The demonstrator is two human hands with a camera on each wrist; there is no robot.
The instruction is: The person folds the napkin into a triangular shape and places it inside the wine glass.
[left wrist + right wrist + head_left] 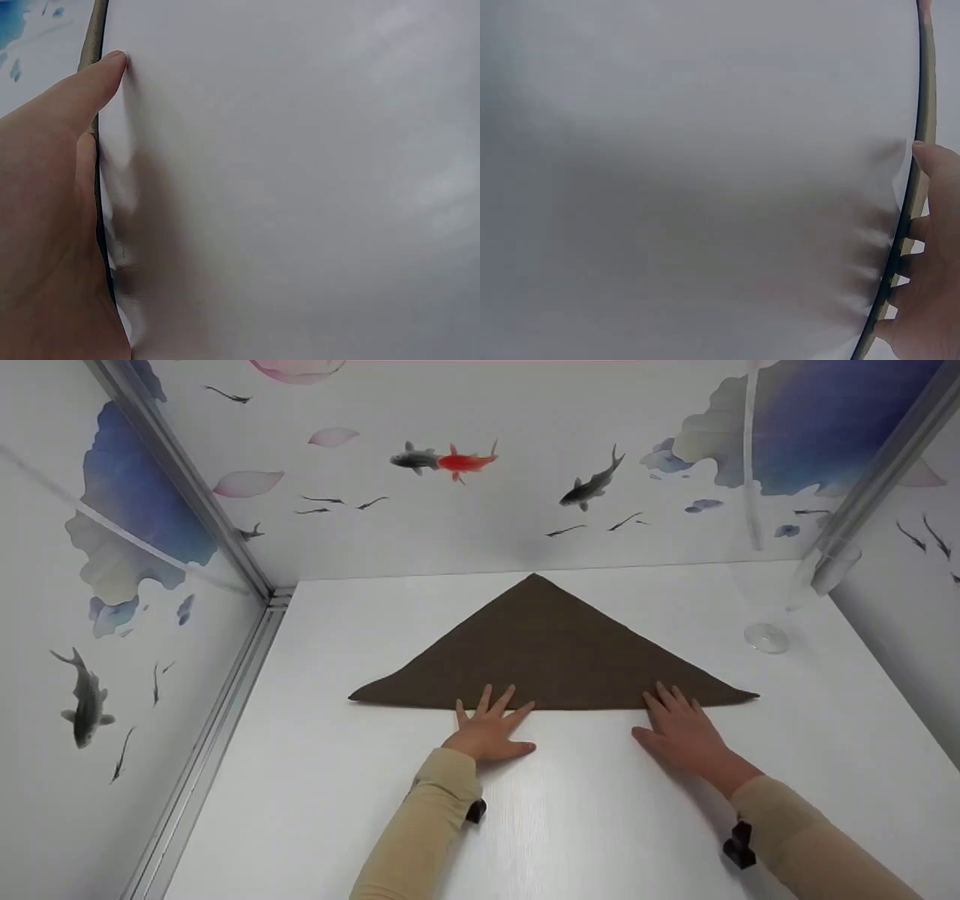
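A dark brown cloth [536,652] lies on the white table as a wide triangle, its peak toward the back wall and its long straight edge toward me. My left hand [491,733] rests at that edge left of the middle, fingers spread, fingertips on the cloth and thumb over the bare table. Farther right, my right hand [686,735] lies with its straight fingers on the same edge, near the cloth's right corner. In the left wrist view the cloth's edge [91,37] shows as a thin strip beyond the thumb. The right wrist view shows the fingertips along the edge [928,82].
A clear stemmed glass stands at the right rear of the white table [315,780], its round foot [766,638] right of the cloth. Printed panels with fish and petals enclose the back [510,525] and both sides, with metal rails [202,765] at the left.
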